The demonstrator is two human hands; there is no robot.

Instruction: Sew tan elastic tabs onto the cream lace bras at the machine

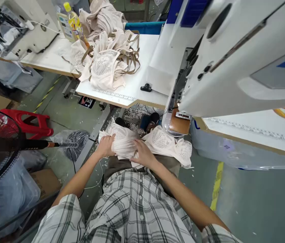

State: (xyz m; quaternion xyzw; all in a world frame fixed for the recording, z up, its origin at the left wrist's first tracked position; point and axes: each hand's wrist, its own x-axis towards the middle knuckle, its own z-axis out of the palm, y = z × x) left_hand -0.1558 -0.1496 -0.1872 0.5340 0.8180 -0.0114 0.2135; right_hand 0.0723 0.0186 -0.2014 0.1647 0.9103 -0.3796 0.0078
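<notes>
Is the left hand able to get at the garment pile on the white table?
Probably yes: the left hand rests on lap fabric, and nothing stands between it and the garment pile.

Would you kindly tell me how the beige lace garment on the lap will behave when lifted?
Probably floppy: the garment creases and droops around the left hand and right hand. Likely light, since it looks like thin lace. Straps might snag, as in the tangled pile on the table.
</notes>
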